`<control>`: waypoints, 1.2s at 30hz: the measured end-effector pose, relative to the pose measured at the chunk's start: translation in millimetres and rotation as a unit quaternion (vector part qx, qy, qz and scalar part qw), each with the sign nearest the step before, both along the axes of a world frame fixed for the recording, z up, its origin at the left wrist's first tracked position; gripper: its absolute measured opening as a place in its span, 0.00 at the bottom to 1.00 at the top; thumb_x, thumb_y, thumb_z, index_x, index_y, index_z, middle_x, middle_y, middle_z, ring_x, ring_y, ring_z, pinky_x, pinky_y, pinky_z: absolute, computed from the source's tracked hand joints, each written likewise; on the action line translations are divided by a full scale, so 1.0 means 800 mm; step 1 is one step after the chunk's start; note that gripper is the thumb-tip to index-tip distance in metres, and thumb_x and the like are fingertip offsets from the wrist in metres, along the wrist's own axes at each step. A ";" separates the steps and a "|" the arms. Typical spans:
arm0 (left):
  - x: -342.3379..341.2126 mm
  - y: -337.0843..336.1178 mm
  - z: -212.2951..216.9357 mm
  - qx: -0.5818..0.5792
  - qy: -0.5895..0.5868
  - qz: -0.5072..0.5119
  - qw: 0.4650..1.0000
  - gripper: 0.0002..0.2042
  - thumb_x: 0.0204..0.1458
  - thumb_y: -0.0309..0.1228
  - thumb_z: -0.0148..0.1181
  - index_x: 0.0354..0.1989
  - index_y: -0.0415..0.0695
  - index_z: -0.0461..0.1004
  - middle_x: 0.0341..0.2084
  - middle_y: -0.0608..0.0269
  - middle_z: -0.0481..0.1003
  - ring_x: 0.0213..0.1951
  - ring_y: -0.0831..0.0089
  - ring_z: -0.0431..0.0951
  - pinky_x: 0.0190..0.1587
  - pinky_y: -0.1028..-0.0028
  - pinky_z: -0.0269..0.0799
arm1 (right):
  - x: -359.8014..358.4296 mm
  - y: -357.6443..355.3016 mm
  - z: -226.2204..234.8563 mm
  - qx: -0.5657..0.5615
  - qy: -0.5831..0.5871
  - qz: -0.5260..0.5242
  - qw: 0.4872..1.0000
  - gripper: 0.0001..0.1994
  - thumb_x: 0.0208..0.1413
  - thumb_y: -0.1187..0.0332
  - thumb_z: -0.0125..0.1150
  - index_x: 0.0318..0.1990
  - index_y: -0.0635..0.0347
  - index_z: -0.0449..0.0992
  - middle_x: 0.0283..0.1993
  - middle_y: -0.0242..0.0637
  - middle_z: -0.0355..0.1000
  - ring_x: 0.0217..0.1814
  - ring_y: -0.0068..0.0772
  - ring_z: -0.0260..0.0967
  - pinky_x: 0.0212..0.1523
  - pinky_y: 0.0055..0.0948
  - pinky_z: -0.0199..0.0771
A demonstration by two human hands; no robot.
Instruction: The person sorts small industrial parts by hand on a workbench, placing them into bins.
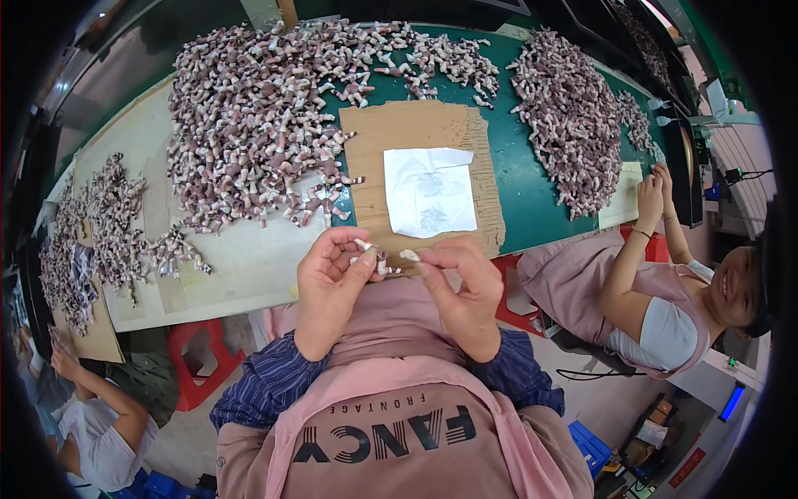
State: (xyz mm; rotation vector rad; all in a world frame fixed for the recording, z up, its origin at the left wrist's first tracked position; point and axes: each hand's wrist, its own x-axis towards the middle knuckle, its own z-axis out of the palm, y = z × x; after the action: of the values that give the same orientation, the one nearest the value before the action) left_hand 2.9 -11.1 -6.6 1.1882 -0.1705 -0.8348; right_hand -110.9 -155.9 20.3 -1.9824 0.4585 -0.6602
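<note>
My left hand (pixel 330 287) pinches a small figurine part (pixel 381 261), purplish brown and off-white with dark bands, between thumb and fingers. Close beside it, my right hand (pixel 467 291) is closed on a small off-white wad (pixel 409 255) at its fingertips; its exact kind is too small to make out. Both hands are above the near edge of the table, in front of a brown cardboard sheet (pixel 399 125). On that cardboard lies a creased white paper (pixel 428 195). Whether the wad touches the figurine part I cannot tell.
A large heap of similar figurine parts (pixel 249 125) covers the table's far left; another heap (pixel 569 116) is at the right. Smaller piles (pixel 116 224) lie far left. Co-workers sit at the right (pixel 665 316) and left (pixel 104 424). A red stool (pixel 199 358) stands below the table.
</note>
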 end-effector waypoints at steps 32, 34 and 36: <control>-0.003 0.028 0.022 0.043 -0.015 -0.080 0.996 0.14 0.67 0.32 0.51 0.49 0.32 0.74 0.35 0.61 0.77 0.35 0.78 0.77 0.41 0.77 0.76 | -0.012 0.018 -0.023 -0.032 -0.019 0.108 0.993 0.10 0.47 0.82 0.67 0.38 0.67 0.76 0.36 0.46 0.73 0.33 0.45 0.74 0.32 0.35 0.75; 0.001 0.029 0.020 0.069 0.019 -0.157 0.985 0.19 0.70 0.40 0.44 0.44 0.34 0.75 0.29 0.63 0.78 0.31 0.79 0.77 0.36 0.79 0.74 | -0.012 0.018 -0.022 -0.044 -0.027 0.115 0.992 0.10 0.47 0.83 0.67 0.38 0.67 0.76 0.36 0.46 0.73 0.33 0.45 0.74 0.32 0.35 0.75; 0.010 0.034 0.031 0.149 -0.040 -0.214 0.965 0.18 0.70 0.40 0.45 0.42 0.35 0.75 0.26 0.63 0.77 0.29 0.78 0.77 0.33 0.78 0.73 | -0.012 0.017 -0.023 -0.074 -0.036 0.126 0.989 0.09 0.49 0.82 0.68 0.38 0.67 0.77 0.36 0.44 0.74 0.31 0.38 0.74 0.29 0.29 0.73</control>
State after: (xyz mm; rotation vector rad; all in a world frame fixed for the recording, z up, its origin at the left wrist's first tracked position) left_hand 11.2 16.0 18.3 1.4975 -0.3887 -1.2214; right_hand -120.6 -142.0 1.8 -2.1025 0.1139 -0.6179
